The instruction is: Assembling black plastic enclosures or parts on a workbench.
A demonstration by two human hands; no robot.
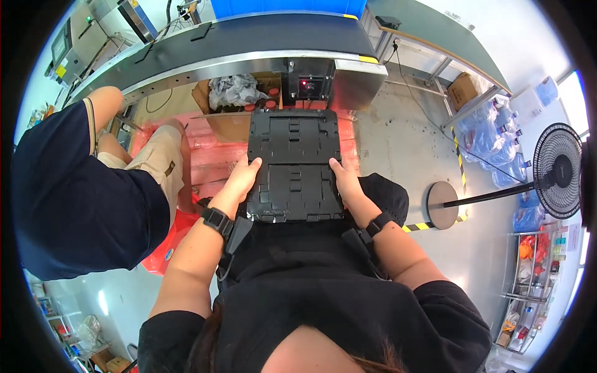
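A flat black plastic panel [294, 163] lies level above my lap, a seam running across its middle and moulded tabs and recesses on both halves. My left hand [241, 179] grips its left edge, thumb on top near the seam, and the other fingers are mostly hidden beneath. On the opposite edge, my right hand [346, 178] holds the panel the same way. Just past its far edge sits an open cardboard box [229, 127] containing a crumpled clear plastic bag [235, 91] and red-capped bottles [273, 93].
A conveyor with a dark belt [249, 41] spans the far side, its metal end housing [359, 84] at the right. Close on my left sits another person [87, 193]. A standing fan [558, 171] and bagged blue water bottles [491, 133] are to the right.
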